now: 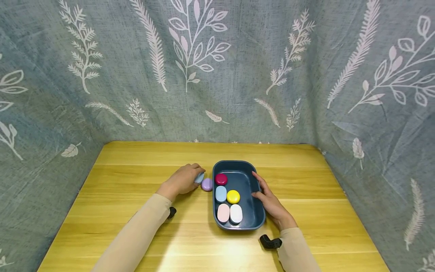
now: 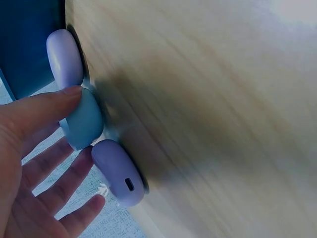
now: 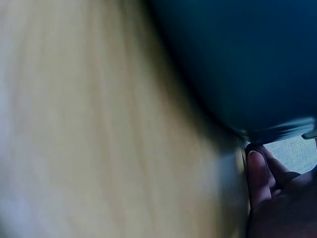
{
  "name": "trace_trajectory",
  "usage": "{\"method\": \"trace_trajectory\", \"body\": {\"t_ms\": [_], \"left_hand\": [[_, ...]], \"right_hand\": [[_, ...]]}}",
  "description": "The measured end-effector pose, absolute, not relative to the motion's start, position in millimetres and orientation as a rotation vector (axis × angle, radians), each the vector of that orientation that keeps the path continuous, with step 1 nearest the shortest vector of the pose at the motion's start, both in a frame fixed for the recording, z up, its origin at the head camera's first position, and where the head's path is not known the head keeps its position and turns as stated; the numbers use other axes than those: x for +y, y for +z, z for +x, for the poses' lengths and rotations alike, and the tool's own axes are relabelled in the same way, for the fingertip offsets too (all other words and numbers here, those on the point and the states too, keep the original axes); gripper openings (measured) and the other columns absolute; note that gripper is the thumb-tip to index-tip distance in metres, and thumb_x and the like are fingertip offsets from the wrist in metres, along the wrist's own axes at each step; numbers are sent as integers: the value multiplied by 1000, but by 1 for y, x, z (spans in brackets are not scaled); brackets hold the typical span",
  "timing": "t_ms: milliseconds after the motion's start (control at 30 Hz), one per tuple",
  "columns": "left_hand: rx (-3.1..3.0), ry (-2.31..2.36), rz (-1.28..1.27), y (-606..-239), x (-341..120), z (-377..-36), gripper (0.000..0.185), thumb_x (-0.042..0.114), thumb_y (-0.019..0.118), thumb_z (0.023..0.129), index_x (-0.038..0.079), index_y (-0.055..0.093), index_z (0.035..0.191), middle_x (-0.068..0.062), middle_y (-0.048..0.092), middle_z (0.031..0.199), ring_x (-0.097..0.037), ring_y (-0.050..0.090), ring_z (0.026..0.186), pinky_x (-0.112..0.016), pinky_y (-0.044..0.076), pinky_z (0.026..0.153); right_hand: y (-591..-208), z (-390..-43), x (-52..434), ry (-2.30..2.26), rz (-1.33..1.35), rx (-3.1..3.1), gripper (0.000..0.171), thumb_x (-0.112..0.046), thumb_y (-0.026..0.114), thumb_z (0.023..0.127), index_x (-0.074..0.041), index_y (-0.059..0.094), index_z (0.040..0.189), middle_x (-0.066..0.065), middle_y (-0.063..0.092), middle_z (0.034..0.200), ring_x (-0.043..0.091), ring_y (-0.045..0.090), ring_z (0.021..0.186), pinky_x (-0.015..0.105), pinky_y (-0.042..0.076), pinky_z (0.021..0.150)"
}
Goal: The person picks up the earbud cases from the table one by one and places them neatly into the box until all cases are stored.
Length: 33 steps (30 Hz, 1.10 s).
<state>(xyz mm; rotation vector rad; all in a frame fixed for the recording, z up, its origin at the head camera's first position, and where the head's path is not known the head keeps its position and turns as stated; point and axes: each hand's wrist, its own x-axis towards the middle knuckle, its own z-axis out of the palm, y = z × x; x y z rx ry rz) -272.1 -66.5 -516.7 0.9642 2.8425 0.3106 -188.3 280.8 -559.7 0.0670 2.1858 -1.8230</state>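
— Left grip [image 1: 184, 180]: holding anything?

— Yes, a light blue case [image 2: 85, 121], pinched between thumb and fingers. It sits left of the dark blue tray [image 1: 242, 181].

— What lies between them?

— A lavender case [image 1: 206, 184], just beside the tray's left wall. So the tray is to the right of the left grip and slightly nearer, past that case. Another purple case [image 2: 119, 173], with a slot in it, is by the fingers in the left wrist view.

— Long axis?

— From the head view, the blue one's visible face slants from near left to far right. I can't tell whether it has left the surface [image 1: 299, 181].

— And the right grip [image 1: 273, 206]?

— Holding the tray's right wall, thumb over the rim. The left grip is the closer one to the lavender case.
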Motion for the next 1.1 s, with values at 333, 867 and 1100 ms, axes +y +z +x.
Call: {"method": "trace_trajectory", "body": {"t_ms": [333, 867, 1100], "left_hand": [[2855, 339, 995, -504, -69, -269, 55, 24, 78, 94, 10, 60, 144, -12, 61, 142, -32, 62, 123, -46, 50, 108], [2860, 486, 1005, -478, -63, -259, 53, 25, 78, 93, 8, 62, 142, -12, 61, 139, -32, 60, 120, -43, 53, 102], [2839, 535, 999, -477, -62, -259, 55, 26, 77, 94, 7, 60, 143, -12, 61, 138, -27, 62, 118, -39, 55, 101]], "right_hand": [[-559, -187, 280, -1809, 71, 2192, 73, -15, 55, 102, -55, 28, 157, 4, 2, 175, 36, 7, 161, 62, 18, 126], [-560, -190, 281, -1811, 55, 2199, 74, -16, 56, 101, -56, 28, 157, 2, 0, 176, 34, -1, 162, 65, 12, 127], [-560, -189, 280, -1813, 48, 2200, 75, -15, 56, 101, -55, 28, 157, 1, -1, 176, 34, -3, 162, 65, 12, 127]]}}
